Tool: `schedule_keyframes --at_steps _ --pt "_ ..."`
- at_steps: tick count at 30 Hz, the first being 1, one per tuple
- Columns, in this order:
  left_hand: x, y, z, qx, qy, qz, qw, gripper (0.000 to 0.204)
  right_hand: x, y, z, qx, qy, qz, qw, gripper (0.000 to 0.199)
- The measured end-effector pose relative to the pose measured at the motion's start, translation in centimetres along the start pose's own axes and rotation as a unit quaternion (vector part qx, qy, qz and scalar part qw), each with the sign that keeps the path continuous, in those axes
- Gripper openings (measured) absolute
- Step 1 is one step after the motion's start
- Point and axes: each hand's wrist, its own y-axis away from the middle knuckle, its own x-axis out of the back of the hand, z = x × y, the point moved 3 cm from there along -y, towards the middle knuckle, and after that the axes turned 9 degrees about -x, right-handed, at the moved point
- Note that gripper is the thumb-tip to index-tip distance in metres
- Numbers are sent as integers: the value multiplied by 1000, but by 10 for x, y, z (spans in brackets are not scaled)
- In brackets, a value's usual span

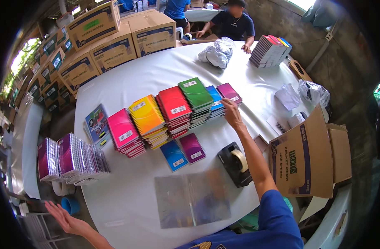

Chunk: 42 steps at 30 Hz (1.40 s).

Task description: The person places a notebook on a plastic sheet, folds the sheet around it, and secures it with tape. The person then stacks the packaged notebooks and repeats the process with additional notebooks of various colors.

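My right hand (232,114) reaches to the far end of the notebook row. Its bent fingers meet where a stack of blue spiral notebooks (214,96) adjoins a stack of purple ones (230,92); what they pinch is hidden. My left hand (62,219) is held off the table's left edge, fingers stretched and empty. Along the row stand pink (124,128), yellow (146,114), red (173,102) and green (195,93) notebook stacks. Nearer me lie a single blue notebook (174,155) and a single purple notebook (192,148), side by side.
A clear plastic sheet (192,199) lies before me, beside a black tape dispenser (235,164). Purple notebook piles (71,159) stand at the left edge. An open carton (306,153) is at right, cartons (111,45) behind. A person (232,23) sits across the table.
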Motion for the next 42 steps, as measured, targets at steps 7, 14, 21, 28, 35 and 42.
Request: schedule_keyframes --at_steps 7,14,21,28,35,42 --pt "-77 58 72 -98 8 -97 990 42 -21 -12 17 104 23 -77 991 60" --pt "-193 154 120 5 129 -235 963 46 -6 -54 104 -374 4 -184 909 59" --pt "-290 213 166 -32 176 -503 846 57 68 -72 80 -199 -227 83 950 20" --pt "-318 269 160 421 501 -525 544 71 114 -13 -76 103 -328 -423 838 33" --pt "-207 327 49 646 383 -403 523 60 -24 108 -101 -209 -199 -234 928 29" --pt "-169 277 19 649 434 -272 563 51 -15 106 -148 -169 -183 -99 963 26"
